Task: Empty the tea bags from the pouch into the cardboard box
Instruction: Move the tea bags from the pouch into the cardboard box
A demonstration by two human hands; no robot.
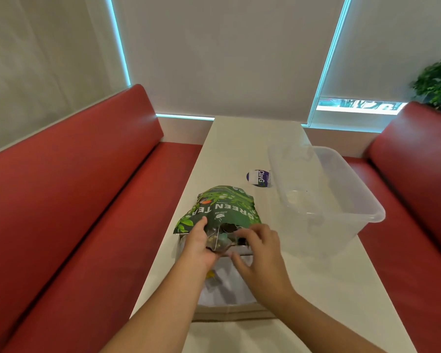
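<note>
Single head-worn view, angled forward and down along the table (239, 149), close above.

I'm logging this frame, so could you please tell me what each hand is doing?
Left hand: closed on the pouch mouth.
Right hand: open, fingers at the tea bags.

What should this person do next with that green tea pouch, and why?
Probably tip the pouch a little further and shake it. The left hand holds its torn mouth over the box, the right hand is at the opening, and tea bags sit bunched there, with few visible in the box.
</note>
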